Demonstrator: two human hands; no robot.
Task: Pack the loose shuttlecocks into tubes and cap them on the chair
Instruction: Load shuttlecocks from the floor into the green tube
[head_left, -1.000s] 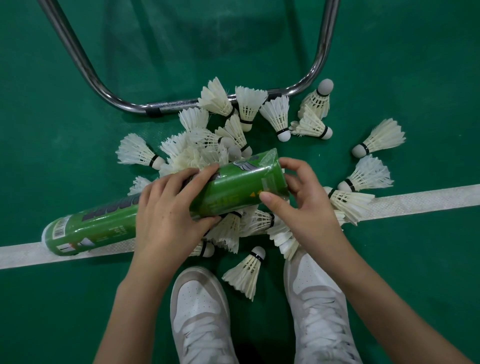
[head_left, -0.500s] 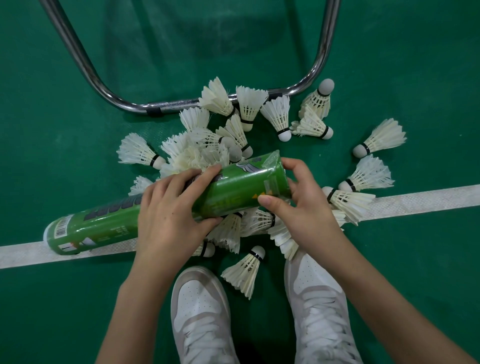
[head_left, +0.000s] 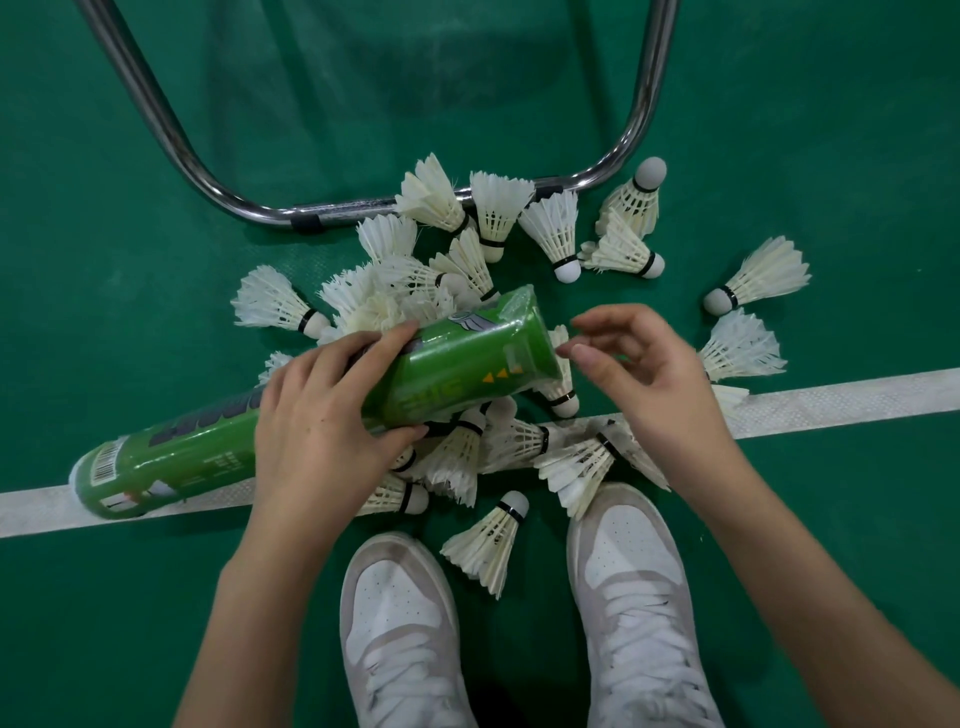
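While the left hand (head_left: 322, 421) grips the green shuttlecock tube (head_left: 311, 410) slanted over the shuttlecock pile (head_left: 467, 291) on the floor, the right hand (head_left: 639, 374) hovers loosely curled, empty, at its mouth (seemingly film-covered). Better to steady the tube and peel the film cleanly before loading.

Under me is a green court floor (head_left: 156, 156) with a white line (head_left: 857, 395) running across it from side to side. Loose shuttlecocks (head_left: 550, 228) lie heaped on the floor just ahead of my white shoes (head_left: 400, 623), some spilling over the line. A chrome chair leg (head_left: 332, 215) rests on the floor beyond the heap. The green tube's (head_left: 156, 462) far-left end seems to touch the line.
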